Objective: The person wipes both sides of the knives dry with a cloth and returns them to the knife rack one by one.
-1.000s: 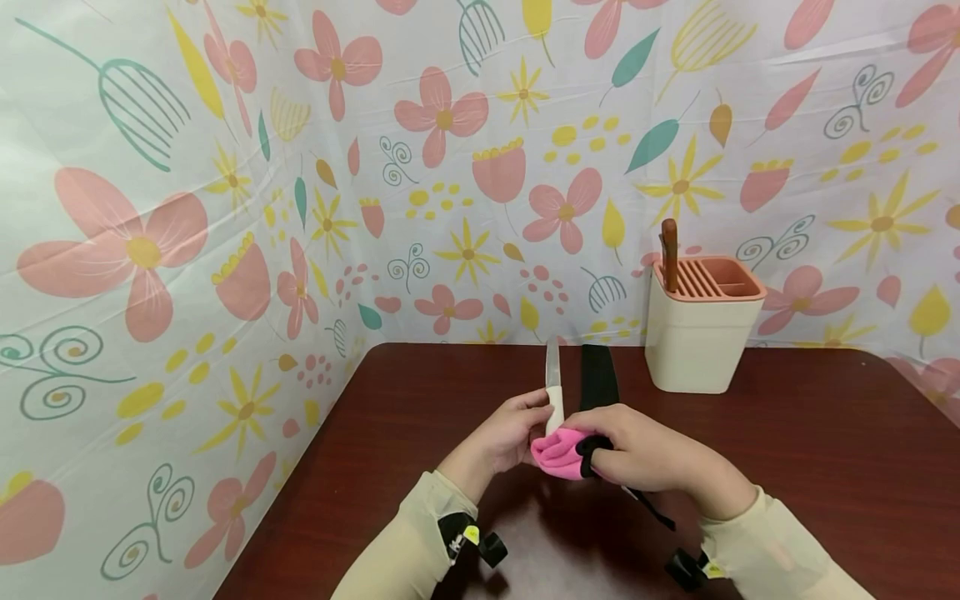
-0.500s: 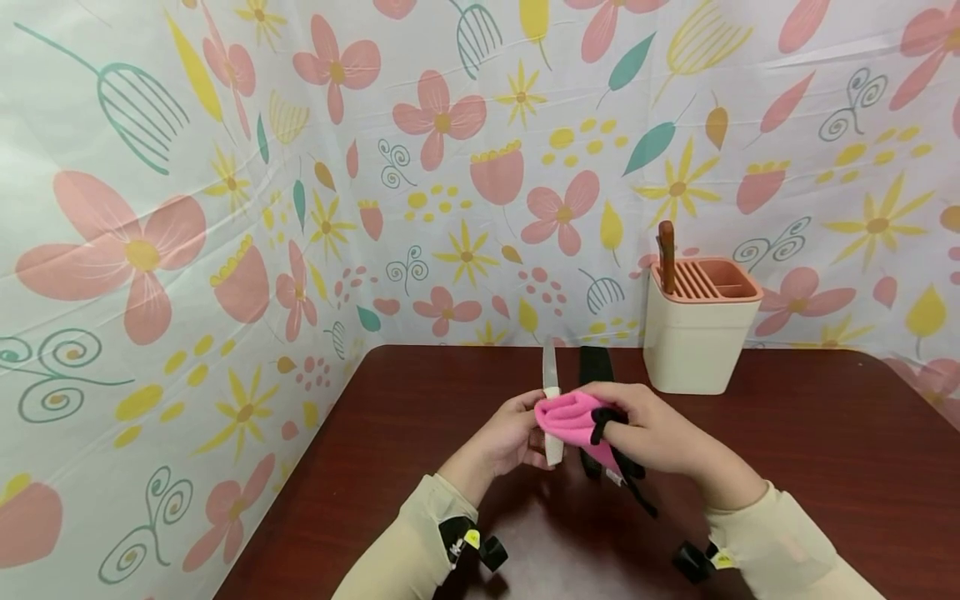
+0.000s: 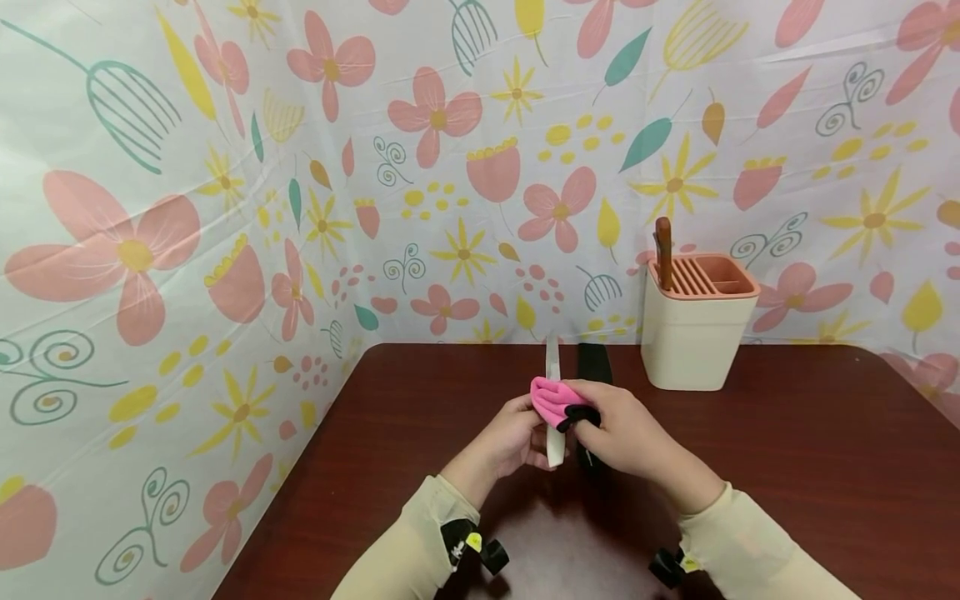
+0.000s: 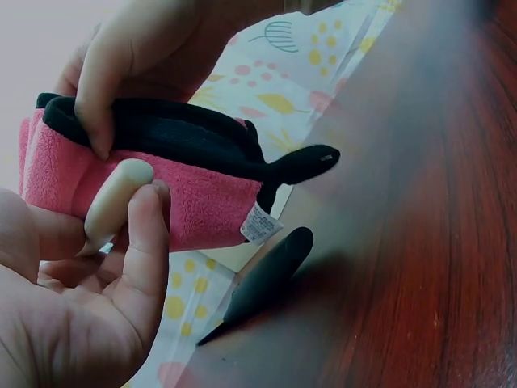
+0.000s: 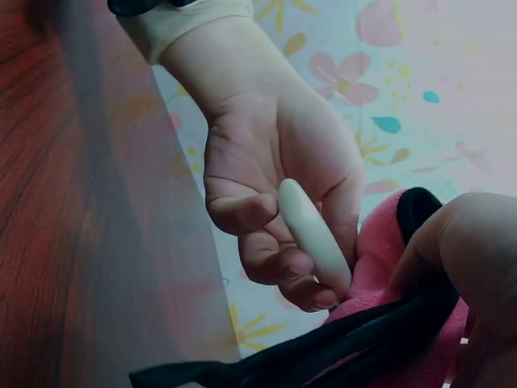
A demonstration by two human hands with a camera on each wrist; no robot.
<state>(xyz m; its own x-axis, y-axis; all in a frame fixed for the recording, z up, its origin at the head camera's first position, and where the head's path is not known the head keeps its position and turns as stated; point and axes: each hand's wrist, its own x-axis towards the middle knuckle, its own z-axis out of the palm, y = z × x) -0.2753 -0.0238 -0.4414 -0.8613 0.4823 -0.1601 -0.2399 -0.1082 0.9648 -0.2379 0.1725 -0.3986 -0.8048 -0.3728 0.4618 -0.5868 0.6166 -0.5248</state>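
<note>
My left hand grips a knife by its white handle, the blade pointing away from me. A folded pink cloth with black edging and a small white label is in my right hand, pinched between thumb and fingers. In the head view the cloth wraps over the knife where handle and blade meet, hiding that part. The handle's butt end sticks out toward me, below the cloth. Just right of the knife, a black knife-shaped thing lies on the table, partly covered by my right hand.
A cream knife block with a pink slotted top stands at the back right of the dark red-brown table. One brown wooden handle rises from its slots. A flower-patterned sheet hangs behind and to the left.
My right hand has carried the pink cloth from the handle's butt end up along the knife, away from me, to where the blade begins. My left hand keeps its hold on the handle.
</note>
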